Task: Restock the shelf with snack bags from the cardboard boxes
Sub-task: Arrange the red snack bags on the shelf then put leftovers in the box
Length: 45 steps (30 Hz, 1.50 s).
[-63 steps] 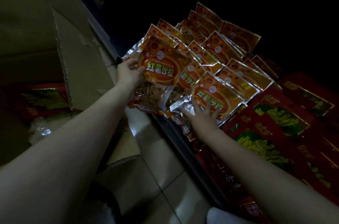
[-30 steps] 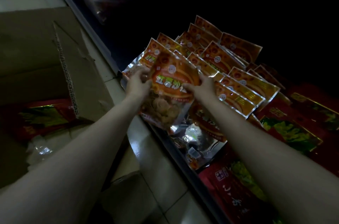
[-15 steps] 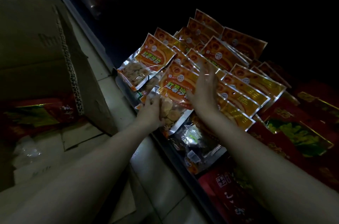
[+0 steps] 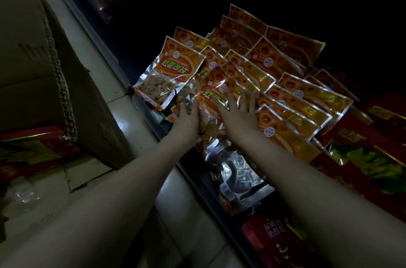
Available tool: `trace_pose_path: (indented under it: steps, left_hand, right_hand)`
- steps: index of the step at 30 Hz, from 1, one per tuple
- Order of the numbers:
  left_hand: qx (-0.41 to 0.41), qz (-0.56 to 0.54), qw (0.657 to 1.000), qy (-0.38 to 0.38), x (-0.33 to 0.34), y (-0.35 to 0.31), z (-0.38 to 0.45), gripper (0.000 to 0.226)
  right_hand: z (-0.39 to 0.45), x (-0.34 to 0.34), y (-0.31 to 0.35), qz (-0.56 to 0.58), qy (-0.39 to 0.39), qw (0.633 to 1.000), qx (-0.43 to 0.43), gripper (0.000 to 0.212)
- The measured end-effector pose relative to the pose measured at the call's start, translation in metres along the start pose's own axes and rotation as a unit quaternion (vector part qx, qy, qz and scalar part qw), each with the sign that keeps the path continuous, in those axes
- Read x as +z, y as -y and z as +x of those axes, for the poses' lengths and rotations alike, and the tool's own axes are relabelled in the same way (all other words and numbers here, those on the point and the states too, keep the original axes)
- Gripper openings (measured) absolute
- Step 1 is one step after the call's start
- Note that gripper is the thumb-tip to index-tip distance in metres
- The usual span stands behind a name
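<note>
The overlapping snack bags (image 4: 259,74) were spread along the shelf (image 4: 153,118). A cardboard box (image 4: 72,83) was set on the floor to the left of the bags, across a strip of floor. Larger packets (image 4: 369,158) were laid to the right of the bags. Both hands, the left hand (image 4: 186,121) and the right hand (image 4: 238,116), were laid on the front bag (image 4: 216,94) at the near edge of the spread.

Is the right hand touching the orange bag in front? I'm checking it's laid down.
Touching. The head view shows the right hand lying flat, fingers spread, on the orange bag.
</note>
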State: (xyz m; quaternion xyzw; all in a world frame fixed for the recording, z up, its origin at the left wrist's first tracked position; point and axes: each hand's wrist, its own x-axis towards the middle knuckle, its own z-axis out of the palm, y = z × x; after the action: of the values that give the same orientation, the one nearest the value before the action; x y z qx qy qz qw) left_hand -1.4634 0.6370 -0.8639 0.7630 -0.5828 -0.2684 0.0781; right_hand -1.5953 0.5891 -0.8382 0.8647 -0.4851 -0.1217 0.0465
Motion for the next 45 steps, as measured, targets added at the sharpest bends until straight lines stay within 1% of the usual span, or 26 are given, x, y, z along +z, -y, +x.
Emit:
trace_pose_path:
  steps: [3, 5, 8, 11, 13, 15, 17, 20, 22, 24, 25, 27, 28, 30, 31, 32, 33, 34, 35, 36, 37, 38, 39, 41, 43, 45]
  left_hand:
    - [0.010, 0.003, 1.000, 0.011, 0.004, 0.009, -0.004, 0.108]
    - [0.004, 0.020, 0.999, 0.029, 0.007, 0.015, -0.013, 0.108]
    - [-0.003, 0.030, 0.999, 0.023, 0.005, 0.014, -0.024, 0.105]
    - [0.022, 0.032, 0.999, -0.012, -0.008, 0.007, -0.035, 0.096]
    - [0.036, 0.023, 0.999, -0.019, -0.017, -0.003, -0.047, 0.087]
    - [0.051, 0.015, 0.999, 0.007, -0.020, -0.013, -0.060, 0.086]
    - [0.064, 0.015, 0.997, 0.040, -0.018, -0.022, -0.073, 0.089]
    - [0.083, -0.016, 0.993, 0.085, -0.016, -0.032, -0.093, 0.101]
    - [0.101, -0.045, 0.983, 0.146, -0.012, -0.037, -0.108, 0.115]
    - [0.126, -0.071, 0.971, 0.190, -0.002, -0.041, -0.120, 0.129]
    - [0.137, -0.099, 0.966, 0.195, 0.002, -0.044, -0.125, 0.137]
    - [0.142, -0.232, 0.947, 0.169, 0.007, -0.053, -0.135, 0.142]
    - [0.138, -0.315, 0.927, 0.148, 0.008, -0.058, -0.138, 0.136]
    - [0.117, -0.401, 0.905, 0.085, -0.002, -0.066, -0.145, 0.104]
    - [0.100, -0.396, 0.912, 0.045, -0.010, -0.068, -0.148, 0.088]
    - [0.076, -0.374, 0.924, 0.006, -0.018, -0.067, -0.149, 0.069]
    - [0.044, -0.361, 0.931, -0.020, -0.026, -0.065, -0.148, 0.051]
    - [0.016, -0.365, 0.930, -0.038, -0.034, -0.062, -0.144, 0.038]
    - [-0.001, -0.383, 0.923, -0.046, -0.044, -0.060, -0.141, 0.030]
    - [-0.012, -0.400, 0.915, -0.047, -0.053, -0.059, -0.139, 0.026]
    - [-0.022, -0.411, 0.910, -0.044, -0.061, -0.058, -0.135, 0.024]
    - [-0.031, -0.416, 0.908, -0.032, -0.066, -0.058, -0.131, 0.025]
    - [-0.041, -0.416, 0.908, -0.013, -0.068, -0.056, -0.126, 0.028]
    - [-0.059, -0.393, 0.918, 0.007, -0.058, -0.053, -0.117, 0.036]
    - [-0.063, -0.286, 0.956, -0.027, -0.037, -0.048, -0.108, 0.055]
    - [-0.067, -0.188, 0.978, -0.058, -0.010, -0.043, -0.106, 0.079]
  right_hand:
    - [-0.001, -0.001, -0.003, 0.022, 0.013, 0.999, -0.022, 0.091]
    - [-0.005, -0.006, -0.003, 0.040, 0.022, 0.998, -0.050, 0.082]
    - [-0.016, -0.021, -0.008, 0.047, -0.037, 0.995, -0.086, 0.062]
    - [-0.030, -0.040, -0.024, 0.070, -0.069, 0.994, -0.055, 0.052]
    - [-0.043, -0.053, -0.045, 0.099, -0.050, 0.994, 0.008, 0.056]
    - [-0.059, -0.061, -0.066, 0.172, 0.005, 0.984, 0.049, 0.064]
    - [-0.074, -0.063, -0.078, 0.223, 0.063, 0.972, 0.049, 0.070]
    - [-0.092, -0.065, -0.081, 0.306, 0.090, 0.947, 0.046, 0.068]
    - [-0.101, -0.074, -0.078, 0.400, 0.102, 0.909, 0.049, 0.064]
    - [-0.107, -0.092, -0.073, 0.517, 0.091, 0.848, 0.080, 0.061]
    - [-0.110, -0.102, -0.071, 0.572, 0.073, 0.811, 0.102, 0.059]
    - [-0.114, -0.123, -0.066, 0.664, 0.060, 0.731, 0.148, 0.047]
    - [-0.116, -0.132, -0.063, 0.709, 0.071, 0.682, 0.167, 0.040]
    - [-0.122, -0.148, -0.059, 0.787, 0.093, 0.578, 0.194, 0.032]
    - [-0.125, -0.153, -0.057, 0.813, 0.094, 0.540, 0.197, 0.027]
    - [-0.128, -0.158, -0.056, 0.827, 0.092, 0.522, 0.186, 0.024]
    - [-0.129, -0.160, -0.056, 0.827, 0.085, 0.529, 0.167, 0.023]
    - [-0.130, -0.160, -0.059, 0.800, 0.072, 0.579, 0.141, 0.030]
    - [-0.130, -0.158, -0.063, 0.731, 0.050, 0.670, 0.120, 0.043]
    - [-0.128, -0.155, -0.067, 0.622, 0.020, 0.776, 0.104, 0.058]
    - [-0.125, -0.150, -0.072, 0.495, -0.003, 0.865, 0.089, 0.072]
    - [-0.122, -0.142, -0.074, 0.388, -0.010, 0.919, 0.073, 0.081]
    - [-0.119, -0.133, -0.075, 0.332, -0.003, 0.942, 0.057, 0.084]
    - [-0.111, -0.114, -0.075, 0.362, 0.014, 0.931, 0.046, 0.072]
    - [-0.106, -0.095, -0.074, 0.401, -0.008, 0.912, 0.081, 0.054]
    - [-0.103, -0.072, -0.072, 0.373, -0.023, 0.919, 0.127, 0.050]
